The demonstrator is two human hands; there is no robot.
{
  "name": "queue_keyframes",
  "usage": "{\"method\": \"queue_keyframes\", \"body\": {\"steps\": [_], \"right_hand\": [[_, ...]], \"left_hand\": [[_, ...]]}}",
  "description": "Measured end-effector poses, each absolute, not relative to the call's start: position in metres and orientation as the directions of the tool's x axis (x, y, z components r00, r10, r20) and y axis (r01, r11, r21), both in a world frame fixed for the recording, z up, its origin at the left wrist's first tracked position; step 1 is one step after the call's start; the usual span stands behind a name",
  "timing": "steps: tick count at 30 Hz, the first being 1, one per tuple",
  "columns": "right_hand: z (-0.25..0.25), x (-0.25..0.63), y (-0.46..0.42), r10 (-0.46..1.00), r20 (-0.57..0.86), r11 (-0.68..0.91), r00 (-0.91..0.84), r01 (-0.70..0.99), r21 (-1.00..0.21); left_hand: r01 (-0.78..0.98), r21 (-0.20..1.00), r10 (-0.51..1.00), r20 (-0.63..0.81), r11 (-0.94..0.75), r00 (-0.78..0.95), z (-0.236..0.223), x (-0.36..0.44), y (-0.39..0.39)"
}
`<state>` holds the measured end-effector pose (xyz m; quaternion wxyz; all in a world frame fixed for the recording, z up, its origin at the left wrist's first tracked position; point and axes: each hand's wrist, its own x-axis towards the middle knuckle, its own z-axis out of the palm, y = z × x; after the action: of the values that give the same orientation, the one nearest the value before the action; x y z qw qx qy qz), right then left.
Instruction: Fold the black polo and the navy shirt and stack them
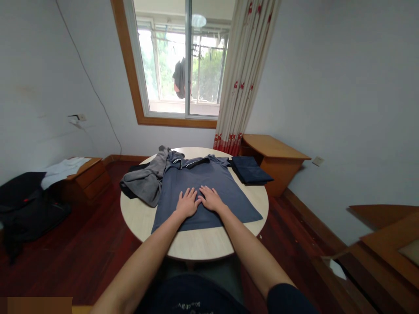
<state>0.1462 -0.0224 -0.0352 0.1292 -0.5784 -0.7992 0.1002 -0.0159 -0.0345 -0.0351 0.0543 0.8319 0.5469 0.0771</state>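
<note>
A grey-blue polo shirt (203,179) lies spread over the round table (199,246), its collar at the far side and its hem toward me. My left hand (188,203) rests flat on the lower middle of the shirt, fingers spread. Close beside it, my right hand (211,199) also lies flat on the fabric, the thumbs nearly meeting. Neither hand grips anything. Left of the shirt a crumpled grey garment (144,181) partly covers black cloth. At the table's right edge lies a folded dark navy garment (250,170).
A wooden desk (275,146) stands behind the table on the right, beside a patterned curtain (245,74) and a window. On the left are a low wooden cabinet (96,176) with white cloth on it and a black bag (29,209). Wooden furniture (386,244) stands at the lower right.
</note>
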Motion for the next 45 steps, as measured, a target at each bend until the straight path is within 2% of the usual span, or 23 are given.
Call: {"method": "queue_keyframes", "body": {"steps": [4,12,18,32,40,42,45], "right_hand": [[-0.045,0.161,-0.02,0.963,0.085,0.27,-0.256,0.92,-0.283],[-0.049,0.233,-0.019,0.998,0.054,0.026,-0.015,0.977,-0.214],[-0.053,0.274,-0.025,0.992,0.079,-0.082,0.097,0.982,-0.172],[-0.059,0.27,-0.08,0.985,0.086,-0.138,0.152,0.979,-0.149],[-0.048,0.265,-0.106,0.976,-0.048,-0.218,0.214,0.969,-0.114],[-0.042,0.253,-0.101,0.979,-0.043,-0.201,0.197,0.974,-0.107],[-0.033,0.22,-0.083,0.999,0.016,-0.042,0.045,0.986,-0.162]], "left_hand": [[0.922,0.159,0.935,0.107,-0.353,0.339,-0.046,-0.029,-0.032],[0.955,0.17,0.967,0.127,-0.241,0.222,-0.045,-0.073,-0.025],[0.949,0.156,0.953,0.181,-0.273,0.244,-0.05,-0.099,-0.019],[0.95,0.074,0.951,0.097,-0.303,0.295,-0.047,-0.098,-0.068],[0.963,0.092,0.967,0.018,-0.254,0.254,-0.045,-0.094,-0.116],[0.947,0.107,0.952,0.024,-0.304,0.304,-0.045,-0.082,-0.123],[0.857,0.152,0.869,0.044,-0.493,0.493,-0.04,-0.052,-0.117]]}}
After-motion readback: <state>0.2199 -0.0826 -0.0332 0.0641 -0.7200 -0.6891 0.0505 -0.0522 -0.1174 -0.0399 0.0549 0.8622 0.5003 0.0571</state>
